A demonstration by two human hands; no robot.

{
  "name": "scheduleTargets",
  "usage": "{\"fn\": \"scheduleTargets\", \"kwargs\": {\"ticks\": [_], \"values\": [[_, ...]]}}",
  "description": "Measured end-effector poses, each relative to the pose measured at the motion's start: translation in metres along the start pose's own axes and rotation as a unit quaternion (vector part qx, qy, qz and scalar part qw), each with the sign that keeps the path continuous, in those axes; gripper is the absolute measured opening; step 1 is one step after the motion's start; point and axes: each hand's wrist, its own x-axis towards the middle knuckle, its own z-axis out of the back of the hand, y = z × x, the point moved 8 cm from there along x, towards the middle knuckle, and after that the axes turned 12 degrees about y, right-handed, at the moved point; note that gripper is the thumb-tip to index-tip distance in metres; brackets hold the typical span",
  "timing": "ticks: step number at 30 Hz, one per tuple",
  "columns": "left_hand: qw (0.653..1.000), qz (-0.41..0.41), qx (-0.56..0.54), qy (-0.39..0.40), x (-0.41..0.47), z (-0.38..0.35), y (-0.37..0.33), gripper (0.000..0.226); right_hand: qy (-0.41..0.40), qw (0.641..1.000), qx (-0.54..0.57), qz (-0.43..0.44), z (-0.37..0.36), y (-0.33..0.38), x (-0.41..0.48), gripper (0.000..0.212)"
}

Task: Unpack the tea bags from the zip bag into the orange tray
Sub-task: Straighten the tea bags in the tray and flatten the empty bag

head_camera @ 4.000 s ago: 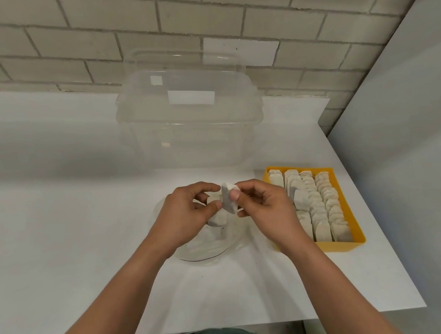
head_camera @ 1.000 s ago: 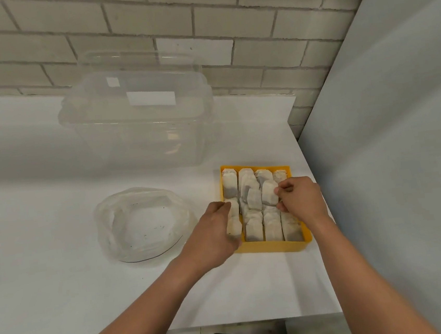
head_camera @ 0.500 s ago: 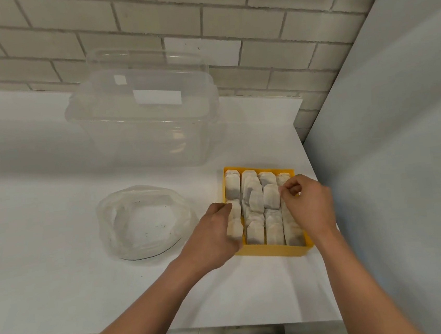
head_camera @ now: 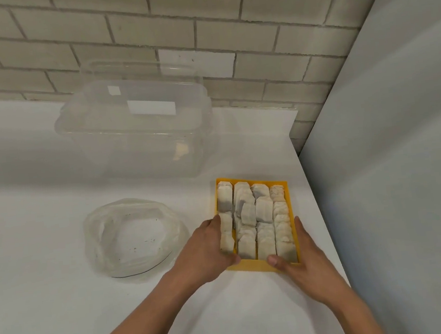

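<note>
Bright, flat, diffuse light from overhead, no hard shadows. White table (head_camera: 65,305) sits near clipping, low contrast. A soft grey shadow band crosses it behind and left of the clear box (head_camera: 134,137). Faint soft shadows under the left hand (head_camera: 204,253) and right hand (head_camera: 305,261) by the orange tray (head_camera: 251,266). Mild sheen on the box and zip bag (head_camera: 134,235), no real glare. Wide-angle bowing in the brick wall (head_camera: 198,19) courses; forearms stretch at the bottom edge. Overall slightly soft; tea bags (head_camera: 262,211) lack fine texture.
</note>
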Motion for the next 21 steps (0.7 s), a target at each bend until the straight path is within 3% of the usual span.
{"fn": "scheduleTargets", "kwargs": {"ticks": [3, 9, 18, 21], "values": [[1.000, 0.011, 0.002, 0.002, 0.013, 0.007, 0.001, 0.071, 0.005, 1.000, -0.025, 0.004, 0.008, -0.005, 0.015, 0.124], [1.000, 0.015, -0.003, -0.006, 0.056, 0.041, -0.014, 0.063, 0.011, 0.998, -0.063, 0.007, 0.038, -0.008, 0.075, 0.121], [0.999, 0.018, -0.036, -0.024, 0.132, 0.097, -0.028, 0.075, 0.000, 0.987, -0.151, -0.063, 0.091, 0.007, 0.161, 0.126], [0.997, 0.033, -0.068, -0.028, 0.158, 0.108, -0.023, 0.090, 0.006, 0.985, -0.145, -0.090, 0.102, 0.012, 0.181, 0.124]]}}
